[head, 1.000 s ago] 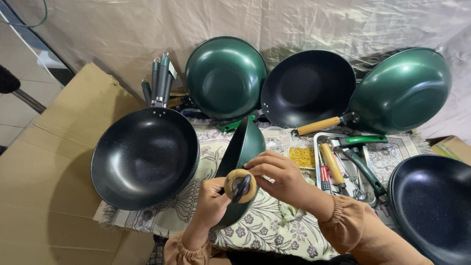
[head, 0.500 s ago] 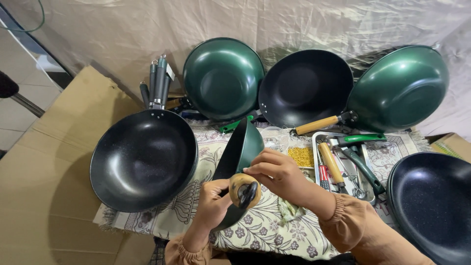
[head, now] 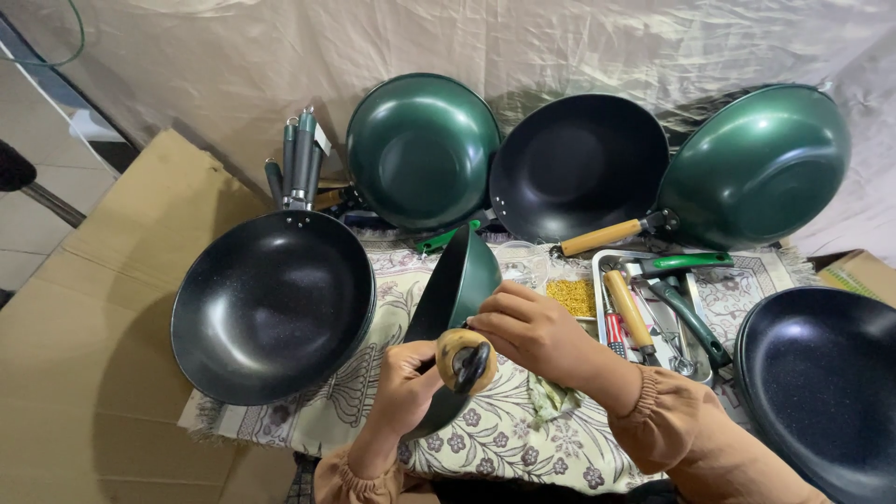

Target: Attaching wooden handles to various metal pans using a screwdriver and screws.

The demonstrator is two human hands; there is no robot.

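Left hand holding green wok edge-on, right hand at wooden handle

Bright, even daylight, sharp throughout

Soft glare streaks the glossy dark-green round metal pan beyond the grip; faint shadows fall leftward, and the edges bend slightly outward.

the black pan at right is cut off by the edge; tray tools too small to tell.

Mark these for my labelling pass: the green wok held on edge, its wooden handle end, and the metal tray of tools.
green wok (head: 471,280), head view, green outer wall.
wooden handle end (head: 457,357), head view, rounded butt.
metal tray (head: 597,271), head view, left rim.
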